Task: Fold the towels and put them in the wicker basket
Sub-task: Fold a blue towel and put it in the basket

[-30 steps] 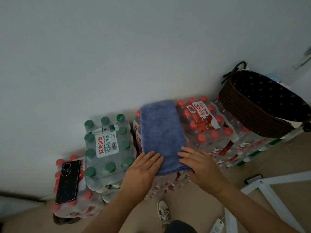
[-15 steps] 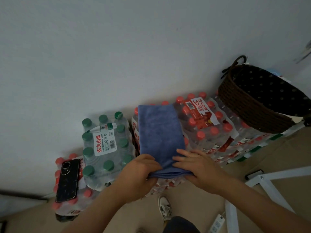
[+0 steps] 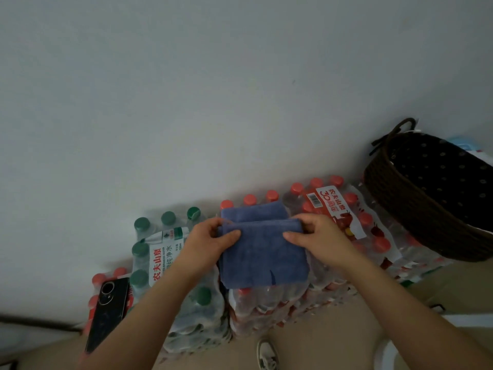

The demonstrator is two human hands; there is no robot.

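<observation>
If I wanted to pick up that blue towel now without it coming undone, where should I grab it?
Probably by its two sides, a hand coming in from each, thumb on top, fingers beneath. The blue terry towel lies folded double on the pack of red-capped bottles, loose ends toward the far side where left hand and right hand pinch them; side grips clamp both layers.

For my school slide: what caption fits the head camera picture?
Left hand and right hand pinch a blue towel by its folded-over edge on bottled-water packs, near a wicker basket.
</observation>
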